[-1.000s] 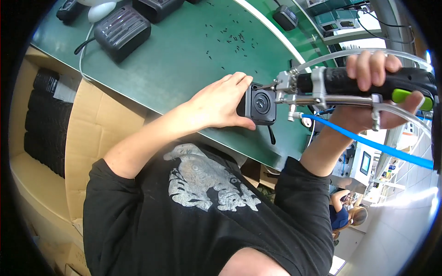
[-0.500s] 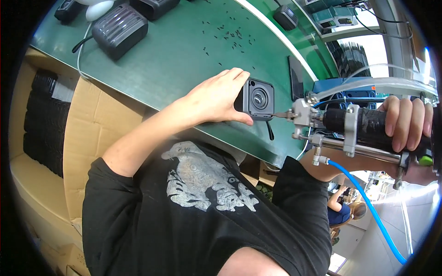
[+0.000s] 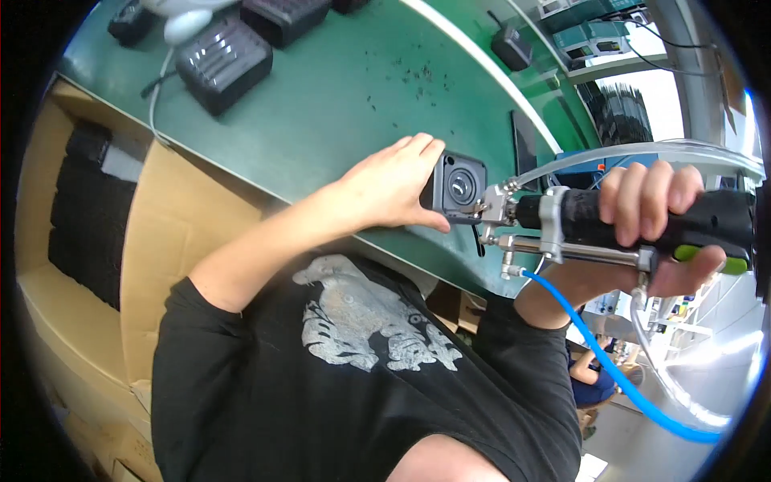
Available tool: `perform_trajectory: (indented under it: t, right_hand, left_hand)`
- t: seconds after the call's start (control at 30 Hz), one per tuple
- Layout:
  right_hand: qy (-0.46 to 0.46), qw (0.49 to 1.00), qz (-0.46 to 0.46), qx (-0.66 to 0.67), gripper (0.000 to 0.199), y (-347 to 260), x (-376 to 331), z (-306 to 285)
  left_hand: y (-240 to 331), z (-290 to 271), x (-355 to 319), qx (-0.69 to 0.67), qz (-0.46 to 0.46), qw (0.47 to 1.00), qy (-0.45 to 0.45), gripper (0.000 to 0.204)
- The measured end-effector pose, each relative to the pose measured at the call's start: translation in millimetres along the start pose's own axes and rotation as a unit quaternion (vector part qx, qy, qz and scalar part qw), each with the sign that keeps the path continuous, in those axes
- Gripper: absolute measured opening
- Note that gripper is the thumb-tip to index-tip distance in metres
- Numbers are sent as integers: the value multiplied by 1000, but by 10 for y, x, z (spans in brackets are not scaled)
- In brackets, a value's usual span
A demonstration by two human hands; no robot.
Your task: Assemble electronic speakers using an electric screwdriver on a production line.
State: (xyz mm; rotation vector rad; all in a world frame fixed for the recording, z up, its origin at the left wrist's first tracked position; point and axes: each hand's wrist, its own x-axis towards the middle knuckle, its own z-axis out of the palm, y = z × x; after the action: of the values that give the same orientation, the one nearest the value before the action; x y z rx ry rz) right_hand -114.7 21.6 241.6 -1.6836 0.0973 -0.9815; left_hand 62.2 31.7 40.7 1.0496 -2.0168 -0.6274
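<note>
My left hand (image 3: 392, 183) is closed around a small black box-shaped housing (image 3: 467, 167) on the green bench, thumb on the near side and fingers on the far side. A round, ringed opening shows in the housing's face. In my right hand (image 3: 649, 199) is a black power screwdriver (image 3: 582, 215) with a metal feed head, held level; the thumb lies by its green lever. Its metal tip is at the housing's lower right corner and overlaps it in view; whether a screw sits there I cannot make out. A short black strap hangs beside the housing.
Small dark screw-like pieces (image 3: 422, 76) lie scattered on the green bench (image 3: 321, 104). Larger black ribbed housings (image 3: 223, 64) stand at the far left. A cardboard box (image 3: 181, 241) holds dark stacked parts. A clear hose and a blue hose (image 3: 598, 357) trail from the screwdriver. Another person (image 3: 590, 377) sits behind.
My right hand has brought the screwdriver left, its tip now over the housing's lower corner. My left hand keeps its hold. The whole view has shifted slightly.
</note>
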Motion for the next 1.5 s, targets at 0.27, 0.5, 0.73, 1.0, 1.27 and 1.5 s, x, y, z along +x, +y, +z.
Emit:
perform_trajectory:
  t: [0.27, 0.5, 0.73, 1.0, 1.27, 1.5]
  right_hand:
    - [-31, 998, -43, 24, 63, -418, 138, -368]
    - [174, 980, -17, -98, 46, -403, 150, -632]
    - [266, 955, -20, -127, 29, -119, -64, -639]
    - [225, 946, -81, -220, 54, 145, 116, -438]
    - [217, 958, -92, -166, 51, 65, 157, -403]
    - [225, 949, -103, -194, 54, 35, 132, -478]
  left_hand:
    - [-23, -12, 20, 77, -6, 992, -95, 111]
    - [405, 125, 471, 265, 35, 934, -237, 107]
    - [-56, -158, 1560, 200, 157, 964, -81, 101]
    - [-61, 929, 3566, 119, 59, 991, 10, 97]
    - [-723, 1546, 4356, 109, 57, 987, -105, 113]
    - [-981, 1346, 4012, 489, 108, 865, 26, 114]
